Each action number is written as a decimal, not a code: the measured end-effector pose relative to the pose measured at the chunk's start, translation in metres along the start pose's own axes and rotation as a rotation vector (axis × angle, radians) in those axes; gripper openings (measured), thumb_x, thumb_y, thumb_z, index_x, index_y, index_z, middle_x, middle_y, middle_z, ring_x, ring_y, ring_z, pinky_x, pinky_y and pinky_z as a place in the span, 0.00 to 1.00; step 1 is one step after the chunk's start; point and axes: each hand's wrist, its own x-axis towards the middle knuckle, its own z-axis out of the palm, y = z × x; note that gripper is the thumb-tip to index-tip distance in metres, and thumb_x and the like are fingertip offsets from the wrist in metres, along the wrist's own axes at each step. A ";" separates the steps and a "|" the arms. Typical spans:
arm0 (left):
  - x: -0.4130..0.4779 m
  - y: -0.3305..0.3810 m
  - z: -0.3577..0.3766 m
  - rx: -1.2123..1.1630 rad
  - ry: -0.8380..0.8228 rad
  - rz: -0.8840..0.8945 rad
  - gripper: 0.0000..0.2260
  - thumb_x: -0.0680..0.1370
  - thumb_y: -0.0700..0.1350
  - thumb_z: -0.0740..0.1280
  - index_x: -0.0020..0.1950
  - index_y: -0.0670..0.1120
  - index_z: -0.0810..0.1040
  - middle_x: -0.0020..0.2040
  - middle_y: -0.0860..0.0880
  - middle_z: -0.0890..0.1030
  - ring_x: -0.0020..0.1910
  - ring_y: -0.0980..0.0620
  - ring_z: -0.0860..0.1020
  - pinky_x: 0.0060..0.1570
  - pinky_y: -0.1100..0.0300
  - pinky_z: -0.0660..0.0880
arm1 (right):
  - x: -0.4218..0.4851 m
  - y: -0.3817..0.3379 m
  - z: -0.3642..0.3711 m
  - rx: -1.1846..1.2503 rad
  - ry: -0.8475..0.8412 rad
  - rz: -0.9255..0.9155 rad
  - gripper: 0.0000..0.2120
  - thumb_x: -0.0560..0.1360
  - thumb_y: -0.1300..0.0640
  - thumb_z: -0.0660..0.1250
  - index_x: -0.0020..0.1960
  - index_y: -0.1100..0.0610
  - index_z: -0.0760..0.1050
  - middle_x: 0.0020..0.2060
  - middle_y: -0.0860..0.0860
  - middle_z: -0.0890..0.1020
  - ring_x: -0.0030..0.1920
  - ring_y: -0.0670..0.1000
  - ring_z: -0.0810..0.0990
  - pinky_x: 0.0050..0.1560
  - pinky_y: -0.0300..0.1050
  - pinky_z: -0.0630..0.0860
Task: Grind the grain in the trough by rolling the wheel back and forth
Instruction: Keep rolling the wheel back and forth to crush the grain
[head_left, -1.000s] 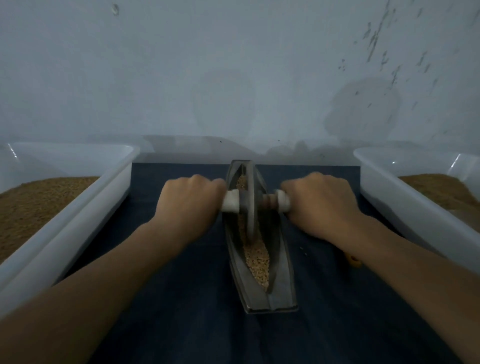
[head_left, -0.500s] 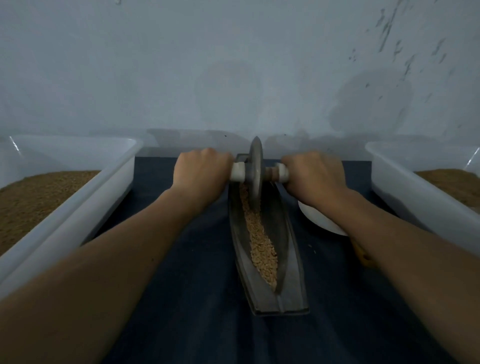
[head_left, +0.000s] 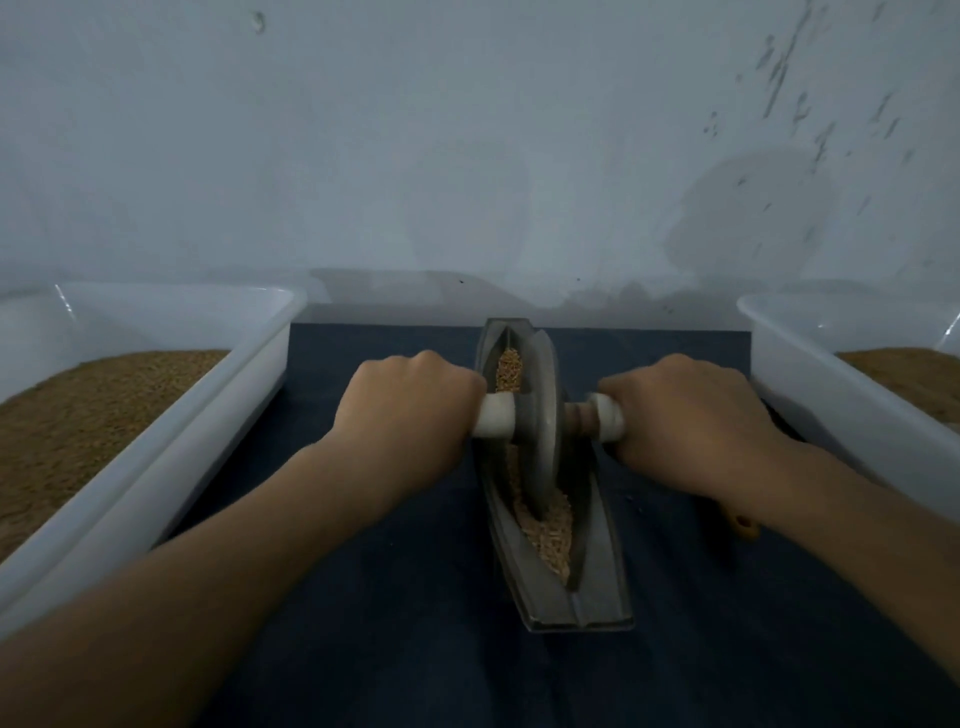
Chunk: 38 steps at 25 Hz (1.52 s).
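A narrow dark metal trough (head_left: 597, 582) lies lengthwise on the dark blue cloth, its near end toward me. Pale grain (head_left: 550, 525) fills its groove. The grey metal wheel (head_left: 540, 415) stands upright in the groove around the trough's middle. An axle with white handle ends runs through the wheel. My left hand (head_left: 410, 410) grips the left handle, and my right hand (head_left: 680, 415) grips the right handle. More grain shows at the far end behind the wheel.
A white plastic tub (head_left: 171, 467) of brown grain stands at the left, and another white tub (head_left: 852, 410) of grain at the right. A small orange object (head_left: 745, 527) peeks out under my right forearm. A pale wall rises just behind the cloth (head_left: 389, 597).
The wheel rolled to the trough's far end half a second ago and has now come back toward me to the middle. Both hands kept their hold on the handles.
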 end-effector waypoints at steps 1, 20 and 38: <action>0.014 -0.001 0.007 -0.005 0.007 -0.025 0.08 0.73 0.49 0.71 0.43 0.54 0.71 0.31 0.54 0.61 0.26 0.52 0.62 0.27 0.57 0.57 | 0.015 0.000 0.007 0.016 -0.001 0.028 0.13 0.69 0.47 0.70 0.33 0.44 0.65 0.30 0.43 0.72 0.30 0.47 0.71 0.28 0.40 0.59; 0.035 -0.002 0.018 0.055 0.051 -0.086 0.07 0.73 0.47 0.70 0.43 0.49 0.71 0.31 0.50 0.67 0.28 0.47 0.69 0.28 0.56 0.61 | 0.039 -0.001 0.026 0.033 0.078 0.086 0.07 0.71 0.48 0.69 0.39 0.46 0.71 0.33 0.46 0.75 0.34 0.54 0.75 0.32 0.43 0.64; 0.038 -0.002 0.018 0.103 0.056 -0.055 0.06 0.74 0.46 0.69 0.44 0.51 0.71 0.34 0.50 0.69 0.31 0.46 0.74 0.29 0.56 0.61 | 0.038 -0.003 0.030 0.056 0.099 0.117 0.09 0.72 0.49 0.68 0.39 0.46 0.68 0.35 0.49 0.76 0.38 0.57 0.78 0.34 0.44 0.65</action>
